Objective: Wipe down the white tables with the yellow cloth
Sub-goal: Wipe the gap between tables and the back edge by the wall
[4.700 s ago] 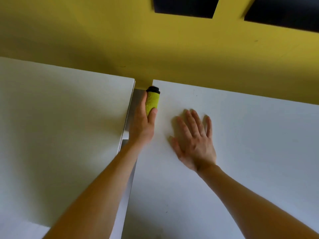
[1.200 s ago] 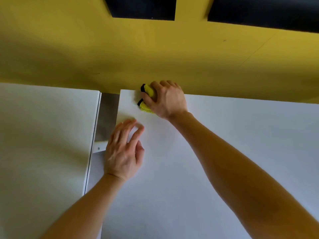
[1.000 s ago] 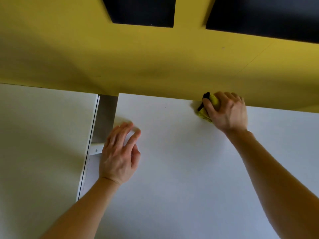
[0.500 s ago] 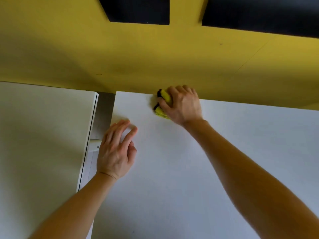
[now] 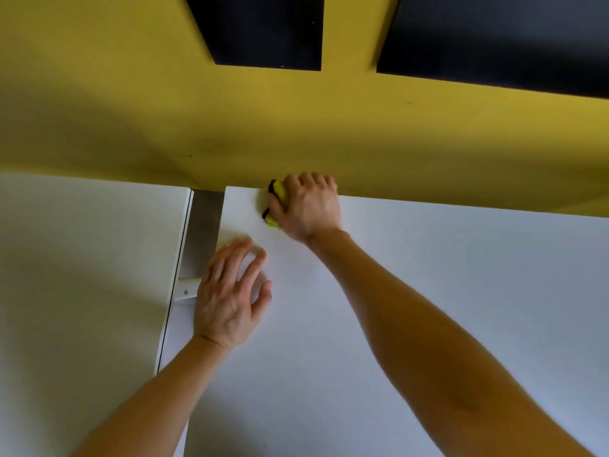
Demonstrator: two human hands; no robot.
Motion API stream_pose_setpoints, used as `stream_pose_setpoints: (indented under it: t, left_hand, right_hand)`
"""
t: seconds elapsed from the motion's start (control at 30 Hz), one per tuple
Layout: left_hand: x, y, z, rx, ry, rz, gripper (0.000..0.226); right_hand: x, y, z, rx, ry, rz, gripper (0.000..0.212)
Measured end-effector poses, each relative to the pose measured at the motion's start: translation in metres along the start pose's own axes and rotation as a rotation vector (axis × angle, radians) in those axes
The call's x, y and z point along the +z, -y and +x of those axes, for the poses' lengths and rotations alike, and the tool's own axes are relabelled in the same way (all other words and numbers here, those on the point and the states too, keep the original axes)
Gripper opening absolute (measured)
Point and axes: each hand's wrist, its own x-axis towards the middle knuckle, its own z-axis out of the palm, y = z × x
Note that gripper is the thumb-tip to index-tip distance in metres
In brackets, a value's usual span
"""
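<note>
Two hands: my right hand (image 5: 308, 206) grips the cloth (image 5: 279, 190), protruding leftward, at the surface's (image 5: 461, 291) far edge; my left hand (image 5: 230, 298) rests flat, empty.

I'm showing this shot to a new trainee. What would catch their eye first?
First, the right hand gripping the yellow cloth at the far edge of the right white table, against the yellow wall. Then the left hand, fingers spread, near that table's left edge, beside the gap to the left white table.
</note>
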Motion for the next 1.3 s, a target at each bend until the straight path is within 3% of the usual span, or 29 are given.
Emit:
stream_pose_setpoints:
  t: [0.1,0.2,0.33,0.47,0.53,0.63,0.8,0.87,0.97,1.13,1.2,1.3]
  left_hand:
    - [0.001,0.003,0.0,0.0,0.015,0.034,0.054]
    - [0.0,0.001,-0.001,0.002,0.035,0.068,0.056]
    - [-0.007,-0.007,0.004,-0.026,0.141,0.157,0.065]
    - [-0.006,-0.057,0.014,-0.147,0.148,0.157,0.073]
    - [0.005,-0.099,0.019,-0.105,0.123,0.109,0.071]
    - [0.022,-0.164,0.026,-0.073,0.096,0.019,0.067]
    - [0.044,-0.235,0.042,-0.192,0.06,0.022,0.064]
    - [0.052,-0.251,0.042,-0.249,0.045,0.066,0.063]
    - [0.061,-0.256,0.039,-0.273,0.014,0.104,0.063]
    - [0.065,-0.254,0.038,-0.283,-0.007,0.078,0.062]
    - [0.066,-0.254,0.037,-0.289,-0.011,0.079,0.061]
    - [0.065,-0.254,0.035,-0.288,-0.017,0.069,0.061]
  right_hand:
    - [0.006,0.041,0.016,-0.073,0.017,0.049,0.05]
    - [0.003,0.006,0.008,-0.111,0.005,0.1,0.052]
    - [-0.031,-0.131,-0.04,-0.046,-0.051,0.098,0.05]
    - [-0.089,-0.302,-0.104,0.175,-0.127,-0.011,0.052]
    - [-0.097,-0.336,-0.118,0.305,-0.16,-0.06,0.054]
    - [-0.082,-0.301,-0.103,0.364,-0.147,-0.07,0.05]
    - [-0.056,-0.158,-0.034,-0.013,0.165,0.02,0.053]
    - [-0.057,-0.147,-0.025,-0.077,0.236,0.066,0.054]
    - [-0.067,-0.21,-0.047,-0.096,0.168,0.134,0.061]
    - [-0.121,-0.395,-0.121,0.12,-0.024,0.097,0.052]
    - [-0.132,-0.414,-0.131,0.203,-0.022,0.026,0.051]
    - [-0.112,-0.364,-0.117,0.241,0.016,-0.075,0.054]
